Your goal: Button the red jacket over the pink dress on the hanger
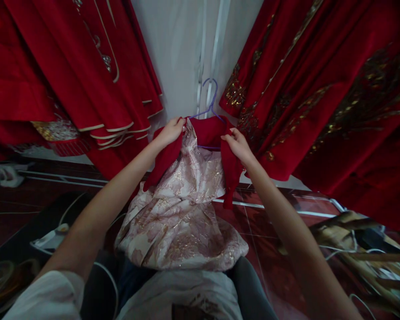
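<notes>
The dress (183, 209) hangs in the centre of the frame, its skirt spilling down toward your lap. Your left hand (171, 131) is closed on one shoulder of the short red jacket (209, 128) that sits over it, fingers pinching the cloth. Your right hand (239, 146) pinches the opposite front edge in the same way.

Between your hands the neckline rides on a thin purple hanger (210, 95), whose hook points up toward the pale wall (176, 44).

The pink-and-gold brocade looks light but fairly stiff, so the skirt should hold its puff rather than drape. The jacket looks soft and limp and will likely slide off the wire shoulders if you pull on one side only. The shoulder seams, close to the hanger, look like the best places to grip. Avoid gripping the metallic weave, which may snag.

Long red robes (70, 66) hang in the upper left and upper right, and dark red floor tiles (273, 222) lie below.
</notes>
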A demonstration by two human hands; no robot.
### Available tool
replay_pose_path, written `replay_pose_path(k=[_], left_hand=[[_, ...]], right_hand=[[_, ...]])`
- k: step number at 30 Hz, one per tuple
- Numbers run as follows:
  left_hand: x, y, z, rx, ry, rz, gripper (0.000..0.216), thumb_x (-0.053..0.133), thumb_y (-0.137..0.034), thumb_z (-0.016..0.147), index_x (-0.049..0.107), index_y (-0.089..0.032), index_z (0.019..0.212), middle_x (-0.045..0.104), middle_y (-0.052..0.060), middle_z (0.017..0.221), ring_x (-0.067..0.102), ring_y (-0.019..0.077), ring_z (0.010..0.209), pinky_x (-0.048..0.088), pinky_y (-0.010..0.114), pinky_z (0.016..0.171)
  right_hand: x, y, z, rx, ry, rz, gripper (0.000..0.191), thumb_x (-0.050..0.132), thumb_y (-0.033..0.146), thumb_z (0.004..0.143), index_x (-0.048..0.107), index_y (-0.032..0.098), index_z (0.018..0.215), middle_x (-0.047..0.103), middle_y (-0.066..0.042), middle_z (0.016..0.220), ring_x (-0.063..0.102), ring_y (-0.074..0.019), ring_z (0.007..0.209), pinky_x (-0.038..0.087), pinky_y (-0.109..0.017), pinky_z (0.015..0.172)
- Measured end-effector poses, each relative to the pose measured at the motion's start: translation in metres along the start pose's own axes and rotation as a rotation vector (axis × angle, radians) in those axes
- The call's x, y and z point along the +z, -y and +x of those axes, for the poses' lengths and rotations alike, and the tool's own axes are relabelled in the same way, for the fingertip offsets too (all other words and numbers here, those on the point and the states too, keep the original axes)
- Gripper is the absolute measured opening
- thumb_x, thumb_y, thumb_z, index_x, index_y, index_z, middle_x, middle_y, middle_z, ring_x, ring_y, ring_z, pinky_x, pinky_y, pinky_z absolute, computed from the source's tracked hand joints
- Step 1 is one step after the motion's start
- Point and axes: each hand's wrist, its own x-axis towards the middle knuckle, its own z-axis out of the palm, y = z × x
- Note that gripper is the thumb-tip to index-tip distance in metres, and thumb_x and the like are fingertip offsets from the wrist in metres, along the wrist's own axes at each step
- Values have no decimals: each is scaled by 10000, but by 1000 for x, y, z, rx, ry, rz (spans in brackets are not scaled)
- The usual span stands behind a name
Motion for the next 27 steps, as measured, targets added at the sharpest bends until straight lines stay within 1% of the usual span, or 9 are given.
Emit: replay_pose_path(k=[2, 4, 6, 9, 11, 13, 17, 21, 27], left_hand=[[8, 5, -3, -36, -92, 98, 230, 532, -396, 858, 533, -177, 928, 597, 38, 747, 627, 211, 801, 483, 350, 772], [13, 4, -3, -16, -155, 233, 454, 677, -435, 750, 493, -172, 1071, 612, 90, 920, 616, 270, 960, 461, 393, 852], [14, 0, -1, 18, -158, 359, 630, 738, -455, 685, 450, -164, 1164, 566, 154, 1107, 560, 333, 1104, 419, 444, 930], [15, -3, 2, 23, -121, 481, 573, 688, -434, 739, 458, -160, 1187, 473, 200, 1244, 495, 382, 1191, 367, 504, 982], [14, -1, 4, 22, -106, 510, 450, 626, -397, 792, 500, -162, 1155, 464, 196, 1253, 505, 371, 1178, 369, 502, 980], [11, 3, 5, 45, -118, 521, 358, 567, -385, 832, 544, -169, 1117, 483, 180, 1243, 524, 343, 1153, 380, 476, 972], [-3, 13, 7, 107, -77, 589, 343, 401, -417, 915, 602, -178, 1055, 579, 148, 1147, 546, 308, 1121, 381, 450, 964], [-15, 20, 4, 155, 15, 702, 417, 263, -370, 955, 625, -165, 994, 649, 143, 1019, 575, 292, 1052, 386, 445, 950], [-24, 27, -10, 101, 48, 869, 347, 333, -226, 897, 585, -93, 1095, 604, 228, 1096, 539, 358, 1102, 377, 505, 949]], right_hand=[[1, -2, 0, -21, 34, 2, 204, 529, 357, 720, 375, 239, 783, 474, 45, 622, 447, -124, 536, 367, -251, 527], [-1, -5, 2, -45, 34, -7, 221, 538, 372, 716, 376, 239, 787, 472, 50, 616, 438, -120, 526, 366, -251, 527], [-6, -7, 6, -103, -33, -82, 235, 560, 373, 714, 397, 236, 814, 479, 54, 615, 451, -121, 531, 383, -259, 551], [-16, -9, 16, -211, -187, -311, 296, 596, 365, 730, 479, 218, 959, 537, 37, 645, 530, -153, 593, 435, -305, 657], [-21, -9, 25, -232, -240, -434, 402, 614, 372, 745, 507, 195, 1089, 596, 0, 686, 582, -191, 651, 456, -346, 717], [-23, -11, 35, -246, -218, -491, 468, 627, 386, 754, 523, 167, 1154, 659, -63, 786, 621, -228, 726, 474, -376, 759], [-17, -20, 52, -321, -110, -525, 406, 590, 385, 805, 578, 148, 1135, 681, -142, 1051, 649, -260, 919, 486, -405, 854], [-10, -27, 63, -331, -119, -544, 347, 571, 333, 826, 592, 145, 1117, 689, -139, 1040, 652, -267, 956, 493, -410, 866], [-9, -15, 67, -307, -159, -595, 290, 556, 271, 826, 618, 146, 1080, 692, -156, 1016, 647, -308, 947, 474, -445, 889]])
